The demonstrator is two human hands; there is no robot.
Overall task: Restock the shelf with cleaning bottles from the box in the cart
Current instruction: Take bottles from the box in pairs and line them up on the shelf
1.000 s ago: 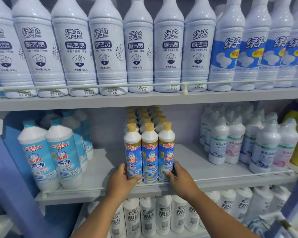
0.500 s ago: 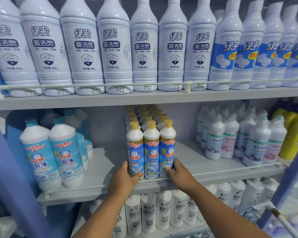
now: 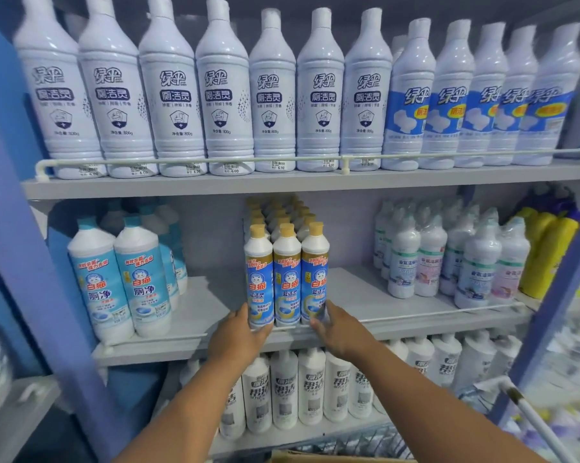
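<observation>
The middle shelf [image 3: 365,295] carries gold-capped bottles [image 3: 287,279] in rows at its front edge; left hand [image 3: 240,332] and right hand [image 3: 340,329] clasp the front three, seemingly squaring them; bare shelf remains either side.

Grey tiered shelving [image 3: 282,185], blue uprights [image 3: 18,182], white front rails [image 3: 195,161]
</observation>
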